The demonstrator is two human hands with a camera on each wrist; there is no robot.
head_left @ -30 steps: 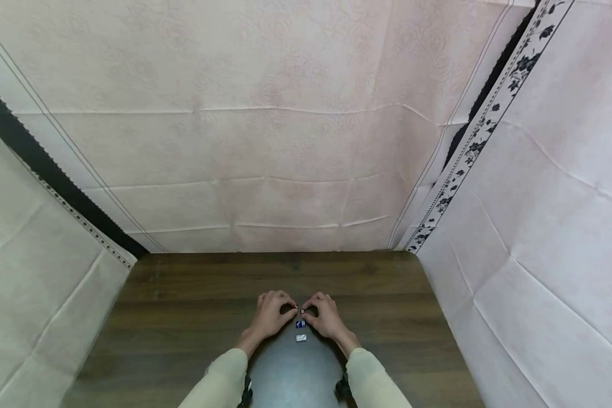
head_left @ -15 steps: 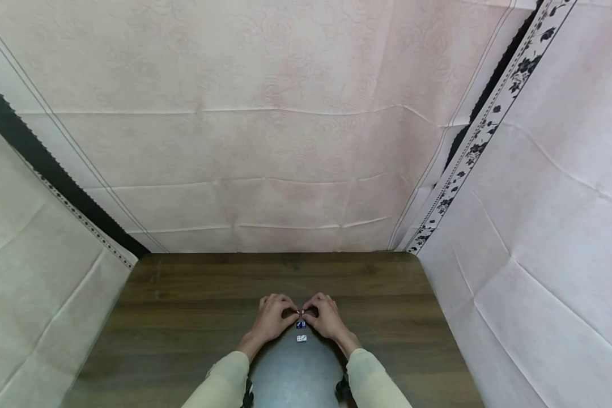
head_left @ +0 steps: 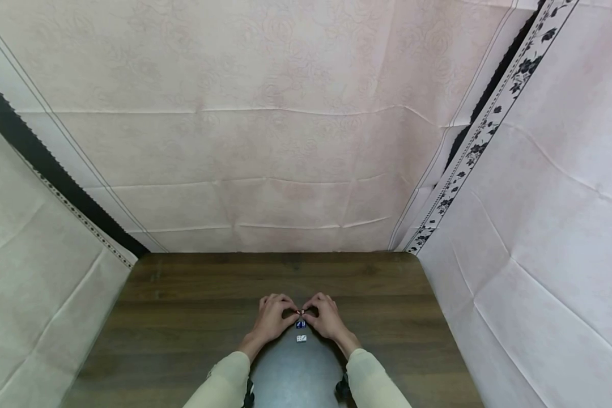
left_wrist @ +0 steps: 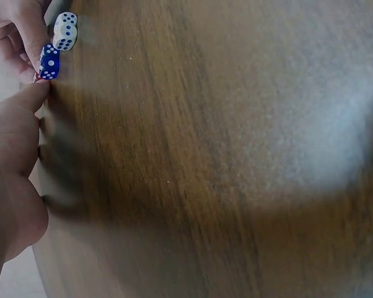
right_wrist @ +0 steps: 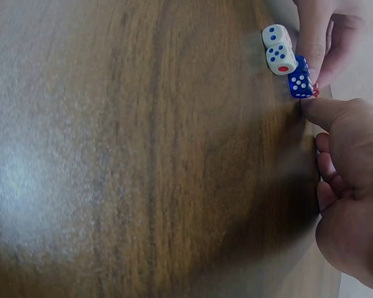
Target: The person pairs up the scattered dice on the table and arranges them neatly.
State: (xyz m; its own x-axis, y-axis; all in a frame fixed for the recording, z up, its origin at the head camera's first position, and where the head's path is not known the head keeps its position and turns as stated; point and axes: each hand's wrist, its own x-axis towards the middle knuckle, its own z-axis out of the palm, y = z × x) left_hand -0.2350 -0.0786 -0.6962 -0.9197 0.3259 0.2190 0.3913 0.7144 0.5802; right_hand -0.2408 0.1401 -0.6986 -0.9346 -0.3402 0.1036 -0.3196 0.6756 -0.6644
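Red dice (head_left: 302, 311) sit between the fingertips of both hands at the far end of a short column of dice. My left hand (head_left: 272, 314) pinches a red die from the left with thumb and forefinger. From the right, my right hand (head_left: 327, 317) pinches at the red dice in the same way. Just nearer to me lies a pair of blue dice (head_left: 301, 324), beside the thumbs. A pair of white dice (head_left: 301, 338) lies nearest. In the right wrist view, the blue dice (right_wrist: 300, 79) mostly hide the red dice (right_wrist: 316, 90).
The dice and hands are on a brown wood-grain table (head_left: 194, 306). A pale patterned cloth (head_left: 285, 141) hangs behind it, with more pale cloth at both sides. A bright reflection lies on the tabletop in front of me.
My left hand has shifted slightly to the right and nearer to me, bringing its red die up to the one at my right fingertips. The right hand, blue dice and white dice stay put.
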